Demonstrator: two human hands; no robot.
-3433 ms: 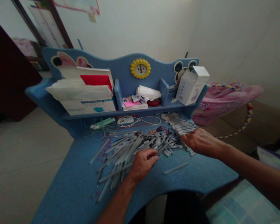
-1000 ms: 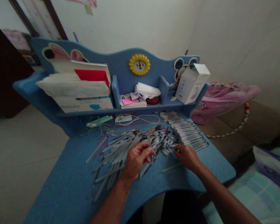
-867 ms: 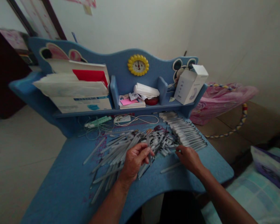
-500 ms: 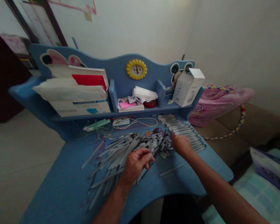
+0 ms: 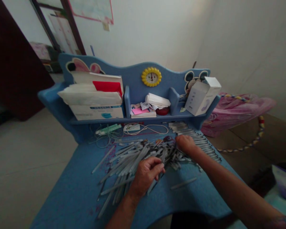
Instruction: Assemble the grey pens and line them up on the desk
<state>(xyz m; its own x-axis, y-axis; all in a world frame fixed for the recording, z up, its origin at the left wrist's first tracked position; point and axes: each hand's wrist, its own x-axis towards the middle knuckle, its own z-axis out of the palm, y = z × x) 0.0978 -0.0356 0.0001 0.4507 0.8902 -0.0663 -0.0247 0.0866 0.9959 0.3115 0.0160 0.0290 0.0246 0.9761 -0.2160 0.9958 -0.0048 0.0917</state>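
A loose heap of slim translucent pen barrels (image 5: 126, 163) lies across the blue desk. My left hand (image 5: 146, 175) is at its near right side, thumb and fingers pinched around one slim pen barrel (image 5: 159, 176), held tilted upright. My right hand (image 5: 186, 144) is closed over the heap's far right end, beside dark and clear small pieces (image 5: 173, 156); its fingertips face away, so what they hold is hidden. Right of it, pens (image 5: 202, 140) with dark tips lie side by side in a slanting row. One single barrel (image 5: 183, 183) lies nearer the front edge.
Behind the heap, a white cable (image 5: 152, 128) and a green-white strip (image 5: 109, 129) lie below the shelf. The shelf (image 5: 102, 121) holds a mask box (image 5: 97, 112), papers and a white carton (image 5: 200, 98). The desk's curved front edge (image 5: 166, 216) is close to me.
The view has shifted, so the desk appears lower and further right. Against the desk, my right hand has moved slightly left and away, over the heap. My left hand keeps its pinch.
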